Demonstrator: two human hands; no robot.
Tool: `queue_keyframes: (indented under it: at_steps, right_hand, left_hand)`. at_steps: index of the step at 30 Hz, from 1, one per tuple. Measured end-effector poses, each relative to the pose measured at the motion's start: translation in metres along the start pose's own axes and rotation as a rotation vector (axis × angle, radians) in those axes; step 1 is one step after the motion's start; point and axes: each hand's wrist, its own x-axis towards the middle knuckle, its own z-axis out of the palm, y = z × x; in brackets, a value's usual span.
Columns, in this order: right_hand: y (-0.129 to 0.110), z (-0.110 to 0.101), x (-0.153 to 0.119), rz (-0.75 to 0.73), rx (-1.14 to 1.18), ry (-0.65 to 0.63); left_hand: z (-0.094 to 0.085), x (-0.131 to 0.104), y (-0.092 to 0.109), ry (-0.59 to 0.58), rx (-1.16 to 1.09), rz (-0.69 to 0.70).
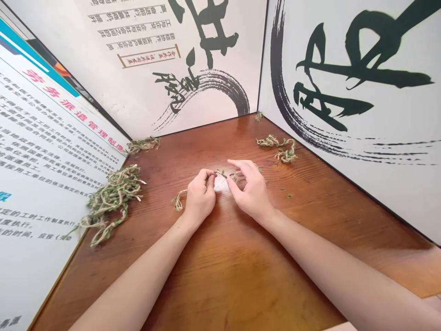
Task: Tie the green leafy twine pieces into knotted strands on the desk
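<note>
My left hand (201,195) is closed in a pinch on a thin twine strand with small green leaves (222,174). One end of the strand, a tan and green tail (178,200), hangs out on the left side of that hand and lies on the table. My right hand (250,188) is just to the right, its fingers apart and slightly curved around the other part of the strand. Whether its fingertips touch the strand is not clear. A bright reflection shows on the wood between the hands.
A large heap of leafy twine (115,195) lies on the brown wooden table (220,285) at the left, with a smaller bunch (144,145) behind it. More twine (285,149) sits at the back right. Printed panels (213,101) border the table.
</note>
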Motion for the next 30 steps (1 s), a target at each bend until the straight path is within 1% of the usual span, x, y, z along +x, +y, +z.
queue_keyframes:
  at_steps: [2, 4, 6, 9, 12, 14, 18, 20, 23, 26, 28, 30]
  right_hand:
    - [0.008, 0.002, 0.001, -0.017, -0.045, -0.067]
    - [0.014, 0.005, 0.002, 0.008, -0.064, -0.144]
    - [0.015, 0.005, 0.002, 0.025, -0.081, -0.187]
    - [0.011, 0.004, 0.002, 0.038, -0.083, -0.197]
    - [0.006, 0.001, 0.002, 0.123, -0.03, -0.217]
    - [0.004, 0.0, 0.002, 0.185, -0.015, -0.208]
    - [0.005, -0.002, 0.004, 0.279, -0.038, -0.15]
    - [0.005, -0.002, 0.005, 0.308, -0.045, -0.135]
    - [0.006, -0.002, 0.005, 0.327, -0.049, -0.143]
    - [0.007, -0.001, 0.004, 0.331, -0.064, -0.17]
    - [0.008, 0.001, 0.003, 0.306, -0.052, -0.199]
    - [0.008, 0.002, 0.003, 0.253, -0.025, -0.233]
  left_hand:
    - [0.0, 0.0, 0.0, -0.021, -0.01, -0.014]
    - [0.0, -0.001, 0.0, -0.028, -0.006, -0.025]
    - [0.0, -0.001, 0.0, -0.015, 0.005, -0.041]
    - [0.0, -0.001, -0.002, 0.03, 0.017, -0.056]
    - [0.0, 0.0, -0.003, 0.062, 0.022, -0.023]
    - [-0.001, 0.001, -0.003, 0.072, 0.034, -0.01]
    - [-0.002, 0.001, -0.003, 0.092, 0.078, -0.097]
    - [-0.003, 0.002, -0.002, 0.122, 0.079, -0.127]
    - [-0.003, 0.002, -0.002, 0.184, 0.053, -0.122]
    - [-0.004, 0.003, -0.001, 0.224, 0.02, -0.089]
    - [-0.004, 0.003, -0.001, 0.23, 0.004, -0.086]
    - [-0.003, 0.003, -0.001, 0.206, -0.024, -0.099]
